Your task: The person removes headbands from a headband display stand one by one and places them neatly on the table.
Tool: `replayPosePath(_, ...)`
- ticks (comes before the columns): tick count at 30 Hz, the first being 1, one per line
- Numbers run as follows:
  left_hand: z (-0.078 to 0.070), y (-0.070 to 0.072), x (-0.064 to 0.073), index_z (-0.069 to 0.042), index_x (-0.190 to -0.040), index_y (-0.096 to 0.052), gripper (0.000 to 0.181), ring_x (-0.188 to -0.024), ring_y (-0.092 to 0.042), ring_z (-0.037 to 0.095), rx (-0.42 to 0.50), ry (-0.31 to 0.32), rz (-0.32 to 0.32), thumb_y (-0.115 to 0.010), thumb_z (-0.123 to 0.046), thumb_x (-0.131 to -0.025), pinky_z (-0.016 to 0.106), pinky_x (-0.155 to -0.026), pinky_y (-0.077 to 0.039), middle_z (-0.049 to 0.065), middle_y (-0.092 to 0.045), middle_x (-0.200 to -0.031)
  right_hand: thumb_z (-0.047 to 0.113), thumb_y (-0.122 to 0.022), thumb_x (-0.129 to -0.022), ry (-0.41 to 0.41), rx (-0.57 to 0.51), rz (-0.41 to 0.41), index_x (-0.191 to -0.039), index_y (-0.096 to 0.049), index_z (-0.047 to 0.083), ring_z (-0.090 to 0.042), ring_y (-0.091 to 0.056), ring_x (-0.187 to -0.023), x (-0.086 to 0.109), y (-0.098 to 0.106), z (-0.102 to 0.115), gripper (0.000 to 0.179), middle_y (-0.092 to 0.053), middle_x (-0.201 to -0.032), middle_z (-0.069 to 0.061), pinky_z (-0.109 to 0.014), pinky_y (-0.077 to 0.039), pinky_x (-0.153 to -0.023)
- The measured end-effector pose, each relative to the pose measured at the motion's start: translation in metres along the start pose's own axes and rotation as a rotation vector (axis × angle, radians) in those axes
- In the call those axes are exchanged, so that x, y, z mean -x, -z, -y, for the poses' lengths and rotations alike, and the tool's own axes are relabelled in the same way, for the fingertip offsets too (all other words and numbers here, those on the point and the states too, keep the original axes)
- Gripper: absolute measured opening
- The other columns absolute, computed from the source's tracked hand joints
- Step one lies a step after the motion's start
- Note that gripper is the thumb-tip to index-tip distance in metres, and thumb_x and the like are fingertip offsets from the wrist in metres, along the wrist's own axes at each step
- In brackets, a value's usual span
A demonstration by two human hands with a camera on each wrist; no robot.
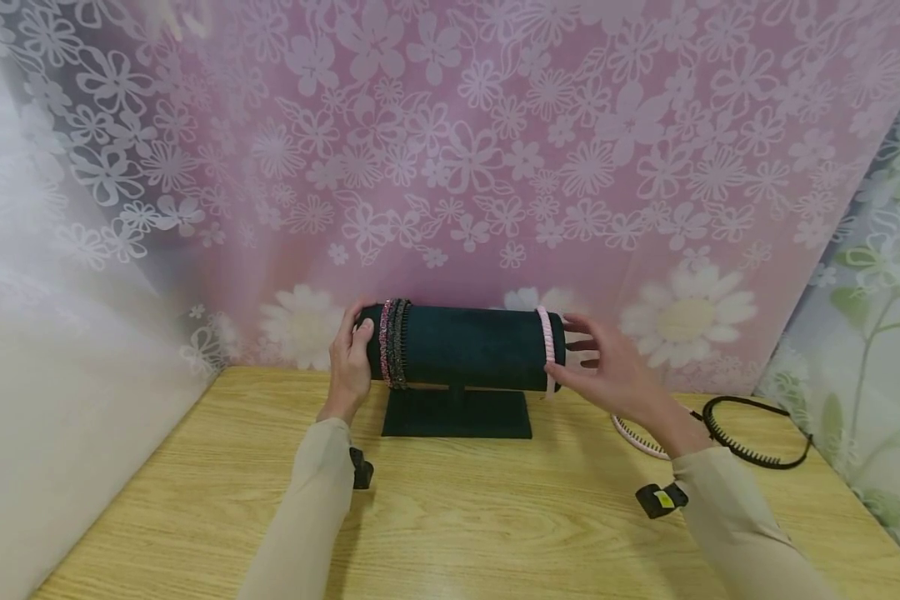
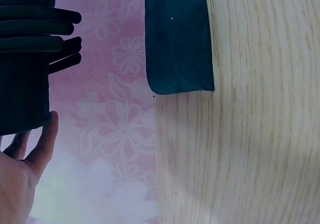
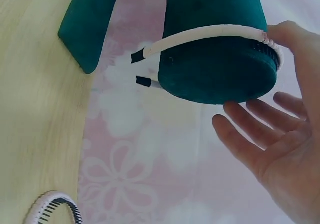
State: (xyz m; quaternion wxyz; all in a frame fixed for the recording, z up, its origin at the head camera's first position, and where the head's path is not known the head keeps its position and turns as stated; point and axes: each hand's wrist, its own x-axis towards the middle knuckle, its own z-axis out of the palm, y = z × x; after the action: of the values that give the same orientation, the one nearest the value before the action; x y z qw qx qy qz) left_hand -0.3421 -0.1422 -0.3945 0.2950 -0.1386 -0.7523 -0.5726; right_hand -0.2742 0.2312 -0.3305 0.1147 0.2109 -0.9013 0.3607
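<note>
A dark green velvet display stand [image 1: 476, 346], a horizontal roll on a flat base [image 1: 456, 414], stands on the table. My left hand [image 1: 350, 362] grips the roll's left end, thumb in front and other fingers behind. Beside that thumb sit several sparkly headbands, one pinkish [image 1: 383, 343] and the others dark [image 1: 399, 343]. Around the right end goes a pale pink wrapped headband [image 3: 210, 32], its two black-tipped ends poking out past the roll. My right hand [image 1: 622, 367] has its thumb on this headband, while the other fingers spread loosely by the roll's end face.
On the table's right side lie a black toothed headband [image 1: 757, 458] and a pale pink one [image 1: 637, 437], partly hidden behind my right wrist. A flowered pink curtain [image 1: 465, 167] hangs right behind the wooden table [image 1: 450, 517], with pale sheets at both sides.
</note>
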Motion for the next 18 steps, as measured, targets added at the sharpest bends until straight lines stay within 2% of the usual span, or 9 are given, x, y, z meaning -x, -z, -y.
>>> replayPosePath(6, 0.001, 0.001, 0.000, -0.023, -0.149, -0.050, 0.044, -0.124, -0.057, 0.026, 0.012, 0.009, 0.004, -0.037, -0.037, -0.110, 0.052, -0.109, -0.041, 0.003, -0.058, -0.145, 0.030, -0.082, -0.088, 0.005, 0.031, -0.027, -0.143, -0.047, 0.007, -0.038, -0.068, -0.110, 0.010, -0.008, -0.004, 0.069, -0.064, -0.130, -0.020, -0.053, -0.058, -0.090)
replayPosePath(12, -0.002, 0.001, -0.002, -0.019, -0.150, -0.049, 0.043, -0.132, -0.052, 0.029, 0.037, 0.016, 0.018, -0.038, -0.031, -0.111, 0.054, -0.114, -0.037, 0.008, -0.054, -0.150, 0.024, -0.079, -0.091, 0.005, -0.001, -0.054, -0.140, -0.049, 0.006, -0.036, -0.072, -0.105, 0.016, -0.013, -0.006, 0.061, -0.070, -0.123, -0.022, -0.051, -0.059, -0.088)
replayPosePath(15, -0.008, 0.002, -0.001, -0.015, -0.151, -0.049, 0.043, -0.129, -0.053, 0.032, 0.050, 0.033, 0.027, -0.038, -0.027, -0.111, 0.054, -0.112, -0.038, 0.012, -0.054, -0.148, 0.020, -0.078, -0.091, 0.025, 0.001, -0.073, -0.140, -0.051, 0.004, -0.034, -0.073, -0.101, 0.018, -0.014, -0.006, 0.058, -0.072, -0.116, -0.021, -0.052, -0.058, -0.087)
replayPosePath(18, -0.022, 0.005, 0.003, -0.012, -0.150, -0.049, 0.043, -0.127, -0.054, 0.033, 0.041, 0.043, 0.038, -0.038, -0.024, -0.110, 0.053, -0.111, -0.040, 0.014, -0.055, -0.147, 0.016, -0.078, -0.091, 0.044, 0.006, -0.094, -0.137, -0.056, 0.003, -0.031, -0.075, -0.096, 0.021, -0.016, -0.006, 0.053, -0.075, -0.108, -0.018, -0.050, -0.060, -0.084)
